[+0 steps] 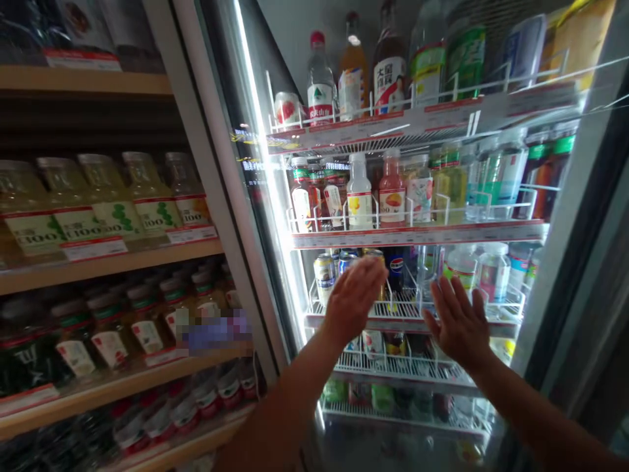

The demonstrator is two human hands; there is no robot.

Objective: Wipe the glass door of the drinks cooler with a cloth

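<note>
I face a lit drinks fridge with wire shelves [407, 314]. My left hand [354, 295] is raised in front of the can shelf, fingers stretched together and flat, holding nothing. It covers part of a gold can [373, 254] and sits beside a white and blue can [324, 275]. My right hand [457, 321] is up at the same height with fingers spread, empty, in front of clear water bottles [462, 265]. A dark cola bottle [396, 269] stands between the two hands.
Upper fridge shelves hold a white bottle [359, 193], a pink bottle [392, 190] and tall bottles [320, 82]. The fridge's frame [216, 183] stands to the left. Beyond it, wooden shelves [113, 262] carry rows of pale juice bottles and dark bottles.
</note>
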